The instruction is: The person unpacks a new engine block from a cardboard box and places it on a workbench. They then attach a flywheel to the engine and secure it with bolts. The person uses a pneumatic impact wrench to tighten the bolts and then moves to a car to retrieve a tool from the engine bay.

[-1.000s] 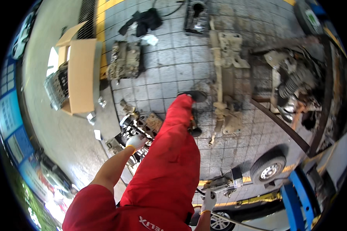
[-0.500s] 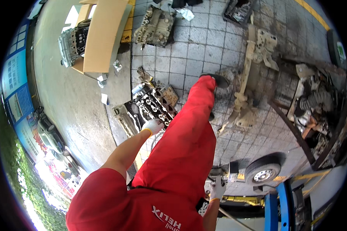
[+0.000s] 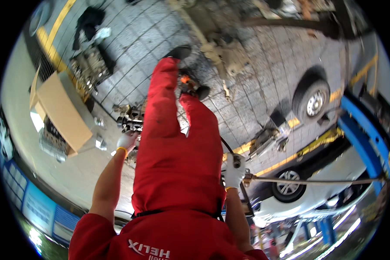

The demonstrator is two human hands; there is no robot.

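As I look down over the red trousers (image 3: 177,164), an open cardboard box (image 3: 65,115) lies well to their left, with a grimy engine block (image 3: 91,65) ahead of it, left of the feet. Just left of the trousers is the gloved left hand (image 3: 128,141), at a cluster of dark engine parts (image 3: 130,123) on the floor. I can't tell whether its fingers are clamped on anything, because the parts and my angle hide them. My worry there is a pinch: should a heavy piece tip while the fingers are among them, the glove could be trapped.

Ahead of the trousers and to their right, a long rusty shaft (image 3: 212,52) lies near the front shoe (image 3: 180,52); a step taken without looking could catch on it and cost the person their balance.

Just right of the trousers, well apart from the left hand, the right hand (image 3: 234,175) is closed around a dark metal tool (image 3: 236,161). A loose hold on it, or oil on the glove, could let it slip toward the leg. Farther right, a thin rod (image 3: 316,181) reaches in near that hand; I judge that a sideways swing of the arm could knock against it.
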